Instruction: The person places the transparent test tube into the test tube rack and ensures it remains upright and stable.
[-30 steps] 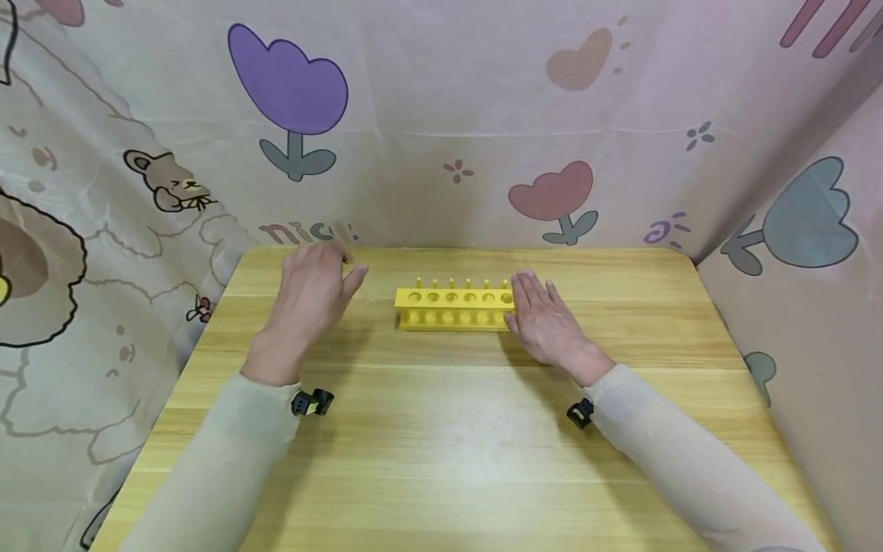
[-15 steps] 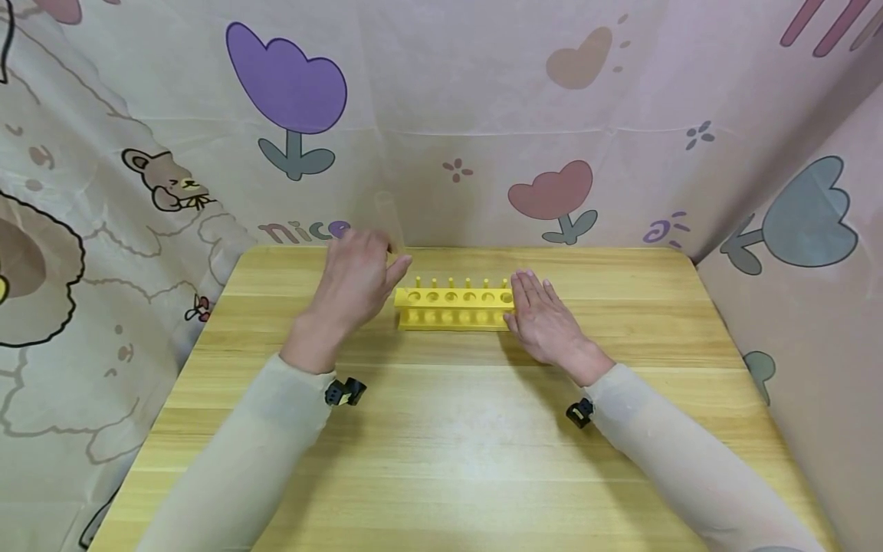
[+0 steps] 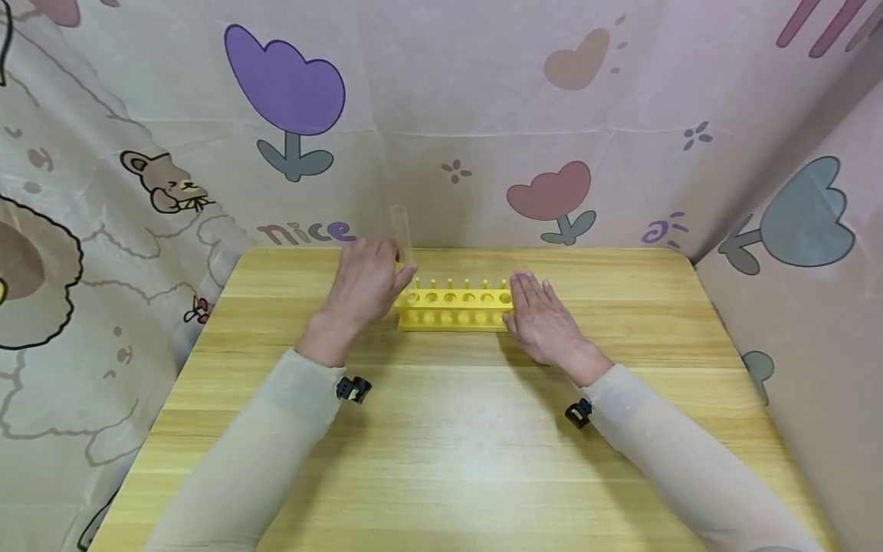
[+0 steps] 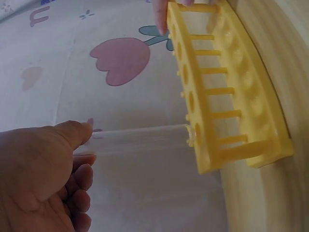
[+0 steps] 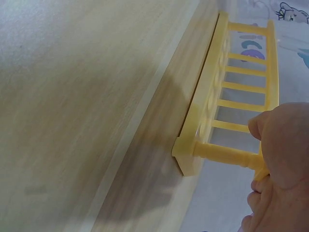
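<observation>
Our left hand pinches a clear, slender tube at the yellow six-hole rack; our straight-fingered right hand touches the rack's end.

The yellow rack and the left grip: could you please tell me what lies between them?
The clear tube spans from the left grip to the yellow rack, as the left wrist view shows.

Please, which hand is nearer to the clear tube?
Left. The left hand pinches the tube; the right hand holds the rack's right end, apart from the tube.
</observation>
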`<state>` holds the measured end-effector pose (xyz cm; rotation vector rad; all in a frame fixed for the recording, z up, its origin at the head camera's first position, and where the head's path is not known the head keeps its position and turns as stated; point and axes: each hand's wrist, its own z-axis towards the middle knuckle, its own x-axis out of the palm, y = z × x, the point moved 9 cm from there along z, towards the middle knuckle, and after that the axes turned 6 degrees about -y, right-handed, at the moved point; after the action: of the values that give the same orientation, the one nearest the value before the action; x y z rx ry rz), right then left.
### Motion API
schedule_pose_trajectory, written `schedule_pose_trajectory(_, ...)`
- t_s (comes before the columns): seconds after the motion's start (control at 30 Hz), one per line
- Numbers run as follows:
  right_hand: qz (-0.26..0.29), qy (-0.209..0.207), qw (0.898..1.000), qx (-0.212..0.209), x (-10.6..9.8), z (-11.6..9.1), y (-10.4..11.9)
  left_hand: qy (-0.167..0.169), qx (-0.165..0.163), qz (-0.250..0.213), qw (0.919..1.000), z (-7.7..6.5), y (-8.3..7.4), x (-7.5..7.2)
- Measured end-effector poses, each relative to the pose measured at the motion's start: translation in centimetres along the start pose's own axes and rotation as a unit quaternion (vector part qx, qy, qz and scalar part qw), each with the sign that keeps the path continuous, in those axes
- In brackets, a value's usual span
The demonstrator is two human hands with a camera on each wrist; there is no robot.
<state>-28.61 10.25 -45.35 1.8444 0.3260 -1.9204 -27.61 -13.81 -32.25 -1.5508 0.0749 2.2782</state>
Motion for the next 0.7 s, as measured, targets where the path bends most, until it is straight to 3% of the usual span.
schedule_pose_trajectory(0.3,-0.003,0.004,1.000,0.001,-0.1,0.0,0.1,0.038,-0.014,-0.002,0.9992,-0.8,0.7,2.6)
schedule_pose_trajectory(0.7,-0.003,0.001,1.000,0.003,0.0,-0.1,0.0,0.061,-0.025,-0.006,0.9978,-1.5,1.3,4.8)
